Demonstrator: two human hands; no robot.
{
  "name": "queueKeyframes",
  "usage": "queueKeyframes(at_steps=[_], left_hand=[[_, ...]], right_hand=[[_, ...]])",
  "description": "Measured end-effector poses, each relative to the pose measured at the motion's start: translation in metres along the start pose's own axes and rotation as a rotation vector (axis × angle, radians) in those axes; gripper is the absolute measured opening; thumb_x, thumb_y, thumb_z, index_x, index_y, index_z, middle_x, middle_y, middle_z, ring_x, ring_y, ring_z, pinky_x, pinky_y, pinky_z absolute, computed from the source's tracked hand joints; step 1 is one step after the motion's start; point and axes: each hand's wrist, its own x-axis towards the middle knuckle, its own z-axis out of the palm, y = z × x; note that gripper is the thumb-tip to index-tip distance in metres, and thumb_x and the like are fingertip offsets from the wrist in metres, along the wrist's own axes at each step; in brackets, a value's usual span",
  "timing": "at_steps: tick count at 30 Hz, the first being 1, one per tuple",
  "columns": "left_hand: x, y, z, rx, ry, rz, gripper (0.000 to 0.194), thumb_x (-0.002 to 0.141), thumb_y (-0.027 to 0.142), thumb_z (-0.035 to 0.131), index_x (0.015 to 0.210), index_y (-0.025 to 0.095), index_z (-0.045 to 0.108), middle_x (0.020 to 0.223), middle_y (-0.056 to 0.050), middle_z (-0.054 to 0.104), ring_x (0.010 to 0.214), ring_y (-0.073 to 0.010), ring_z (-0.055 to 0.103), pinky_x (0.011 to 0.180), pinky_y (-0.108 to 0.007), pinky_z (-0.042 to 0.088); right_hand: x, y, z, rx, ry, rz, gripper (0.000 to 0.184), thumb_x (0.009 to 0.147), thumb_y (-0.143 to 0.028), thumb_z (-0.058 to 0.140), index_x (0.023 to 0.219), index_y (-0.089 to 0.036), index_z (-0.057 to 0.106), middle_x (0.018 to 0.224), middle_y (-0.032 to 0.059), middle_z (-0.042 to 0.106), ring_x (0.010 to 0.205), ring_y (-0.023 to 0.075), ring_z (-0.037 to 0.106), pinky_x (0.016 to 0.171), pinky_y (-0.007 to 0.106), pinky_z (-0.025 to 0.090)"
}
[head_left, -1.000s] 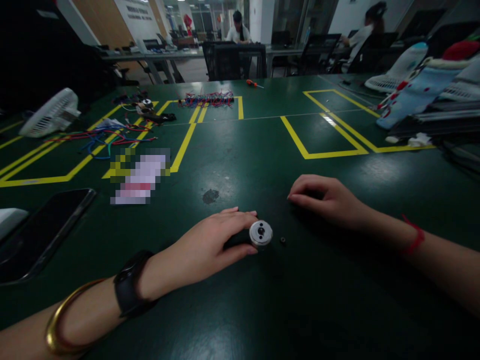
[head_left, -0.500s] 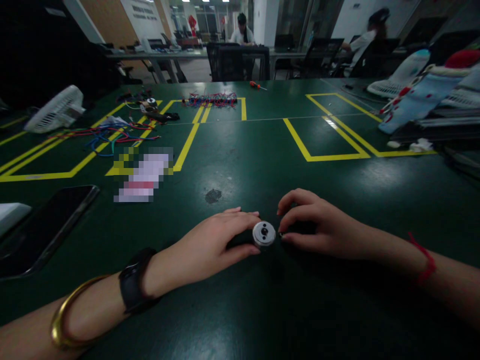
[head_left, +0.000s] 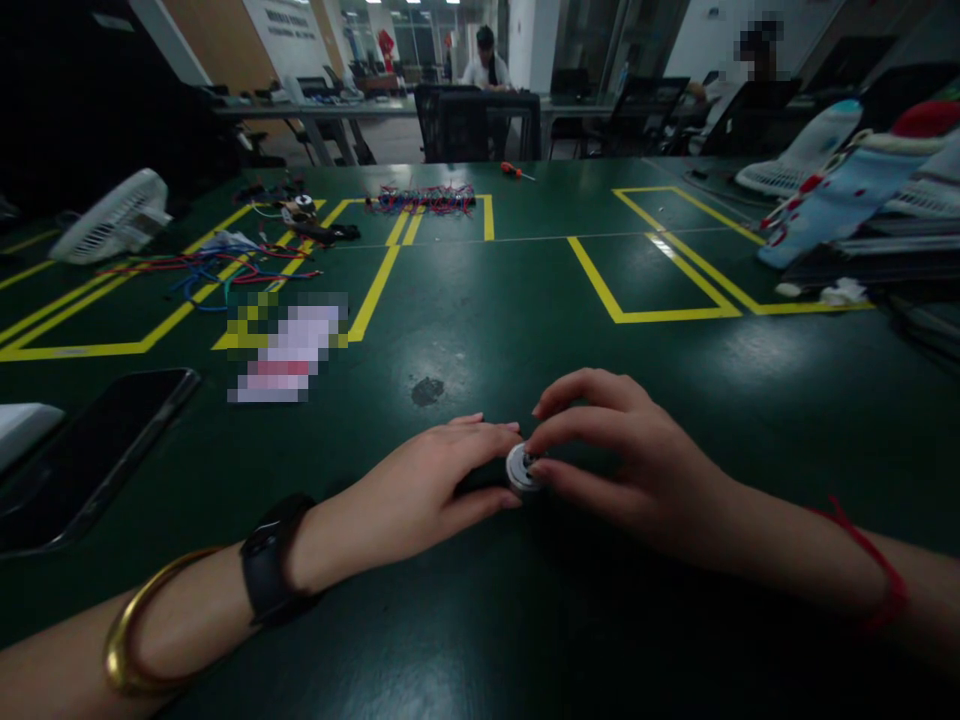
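Observation:
A small silver metal cylinder [head_left: 517, 466] with a round flat top stands on the green table. My left hand [head_left: 431, 475] is closed on it from the left, thumb on the near side and forefinger on the far side. Over the top of the cylinder, my right hand [head_left: 626, 460] pinches thumb and forefinger together at its centre. A tiny dark piece shows at those fingertips, too small to name. My right fingers hide the right part of the cylinder's top.
To the left lie a black phone [head_left: 97, 450] and a blurred-out pale sheet [head_left: 292, 345]. Loose wires [head_left: 217, 268], a white fan [head_left: 112, 220], a wire bundle [head_left: 420, 200] and a screwdriver [head_left: 514, 171] are farther back. A blue stuffed figure [head_left: 832, 200] stands at right.
My right hand has moved left, from beside the cylinder onto its top, with its fingertips pinched. My left hand and the cylinder have stayed in place.

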Motion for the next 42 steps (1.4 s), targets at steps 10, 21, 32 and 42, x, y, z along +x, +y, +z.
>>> queueKeyframes(at_steps=[10, 21, 32, 42], left_hand=[[-0.001, -0.005, 0.001, 0.010, -0.006, -0.004, 0.044, 0.091, 0.030, 0.061, 0.132, 0.025, 0.046, 0.133, -0.004, 0.056, 0.121, -0.0212, 0.053, 0.113, -0.043, 0.032], [0.000, -0.007, 0.000, 0.016, -0.034, -0.020, 0.046, 0.091, 0.032, 0.059, 0.134, 0.026, 0.046, 0.136, -0.004, 0.054, 0.123, -0.0214, 0.052, 0.114, -0.045, 0.029], [0.000, -0.007, 0.000, 0.020, -0.030, -0.011, 0.045, 0.091, 0.032, 0.059, 0.134, 0.027, 0.046, 0.137, -0.004, 0.054, 0.123, -0.0219, 0.052, 0.114, -0.046, 0.030], [0.000, -0.005, 0.000, 0.013, -0.038, -0.013, 0.045, 0.091, 0.031, 0.059, 0.134, 0.026, 0.046, 0.134, -0.005, 0.055, 0.121, -0.0216, 0.053, 0.113, -0.045, 0.030]], right_hand=[[-0.007, 0.010, -0.016, 0.081, -0.001, -0.036, 0.012, 0.082, -0.026, 0.065, 0.092, -0.024, 0.071, 0.105, 0.0065, 0.063, 0.095, 0.0222, 0.059, 0.082, 0.038, 0.046], [0.004, 0.105, -0.018, 0.595, 0.533, 0.602, 0.018, 0.079, -0.037, 0.067, 0.076, -0.019, 0.068, 0.065, 0.0011, 0.059, 0.057, 0.0128, 0.053, 0.051, 0.028, 0.043], [0.001, 0.105, -0.016, 0.591, 0.502, 0.581, 0.018, 0.078, -0.038, 0.068, 0.076, -0.021, 0.069, 0.067, 0.0012, 0.061, 0.058, 0.0130, 0.054, 0.053, 0.028, 0.046], [0.001, 0.071, -0.012, 0.044, 0.131, 0.221, 0.013, 0.085, -0.030, 0.062, 0.083, -0.019, 0.069, 0.080, 0.0047, 0.064, 0.076, 0.0186, 0.060, 0.069, 0.034, 0.047]])
